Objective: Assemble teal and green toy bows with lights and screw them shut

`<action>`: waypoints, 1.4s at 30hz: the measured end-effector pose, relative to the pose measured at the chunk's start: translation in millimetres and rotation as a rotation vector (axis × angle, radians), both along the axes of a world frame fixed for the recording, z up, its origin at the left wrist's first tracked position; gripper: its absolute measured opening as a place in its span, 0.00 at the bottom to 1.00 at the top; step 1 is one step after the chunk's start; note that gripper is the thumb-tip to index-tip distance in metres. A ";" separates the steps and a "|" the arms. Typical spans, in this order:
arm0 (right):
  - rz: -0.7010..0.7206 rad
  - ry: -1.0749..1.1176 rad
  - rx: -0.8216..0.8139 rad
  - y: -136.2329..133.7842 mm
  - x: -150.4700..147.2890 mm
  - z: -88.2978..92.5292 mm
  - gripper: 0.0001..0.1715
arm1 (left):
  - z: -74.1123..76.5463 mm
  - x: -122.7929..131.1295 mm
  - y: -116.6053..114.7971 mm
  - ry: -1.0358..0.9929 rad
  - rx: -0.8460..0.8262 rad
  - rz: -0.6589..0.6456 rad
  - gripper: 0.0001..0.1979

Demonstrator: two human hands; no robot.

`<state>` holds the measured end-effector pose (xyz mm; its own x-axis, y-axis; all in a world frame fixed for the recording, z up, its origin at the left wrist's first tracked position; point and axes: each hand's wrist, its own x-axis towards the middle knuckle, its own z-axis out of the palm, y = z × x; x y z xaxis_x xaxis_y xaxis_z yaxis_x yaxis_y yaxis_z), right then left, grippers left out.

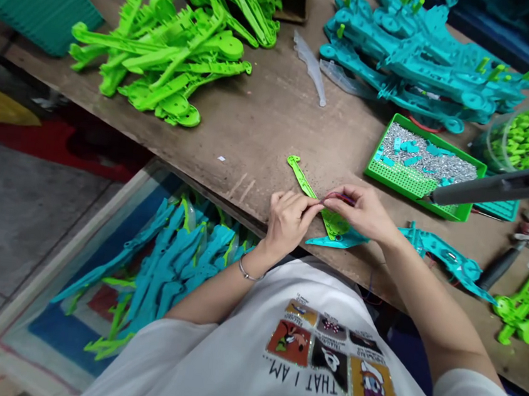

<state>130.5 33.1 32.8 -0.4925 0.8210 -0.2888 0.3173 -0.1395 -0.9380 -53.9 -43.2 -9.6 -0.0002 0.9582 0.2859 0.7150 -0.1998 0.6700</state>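
Observation:
My left hand (288, 220) is closed, thumb and forefinger pinched together at the tip of a small bundle of dark red and purple wires (342, 198). The same wires run through the closed fingers of my right hand (365, 215). Under both hands lies a lime-green plastic part (302, 178) with a long thin arm and a wider end. That wider end rests over a turquoise plastic piece (336, 239) at the table's front edge. My fingers hide the spot where the wires meet the green part, so I cannot tell whether they are attached.
A green basket (389, 179) of screws and small turquoise pieces stands right of my hands, with a dark grey tool (497, 184) reaching over it. Piles of lime-green parts (166, 55) and turquoise parts (416, 56) lie behind. Assembled parts (158, 262) fill a bin below left.

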 end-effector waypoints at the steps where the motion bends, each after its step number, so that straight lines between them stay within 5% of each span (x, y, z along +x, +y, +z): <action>1: -0.013 -0.034 0.010 0.2 -2.4 0.1 0.17 | 0.7 -0.8 -0.1 0.018 0.005 -0.008 0.13; 5: -0.031 -0.078 0.010 3.3 -5.2 -2.4 0.15 | 5.2 -8.9 -3.8 -0.044 -0.043 -0.037 0.13; 13: 0.058 -0.149 0.005 7.4 -7.8 -12.1 0.15 | -0.4 -13.5 -9.5 -0.626 -0.402 0.089 0.19; 26: -0.034 -0.122 0.045 1.1 -12.2 -20.5 0.11 | -4.9 5.7 -6.0 -1.113 -0.504 0.133 0.29; 31: -0.034 -0.100 0.083 -5.2 -8.5 -17.9 0.13 | 0.6 15.7 -3.4 -1.354 -0.552 0.081 0.25; 42: -0.032 -0.232 0.240 -16.5 0.2 -16.1 0.11 | -6.5 20.9 -0.4 -1.318 -0.546 0.114 0.26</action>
<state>130.6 16.6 16.7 -0.4089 0.8933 -0.1867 0.5252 0.0631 -0.8487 -33.1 -43.6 -16.1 -0.0538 0.9229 -0.3814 -0.4839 0.3100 0.8184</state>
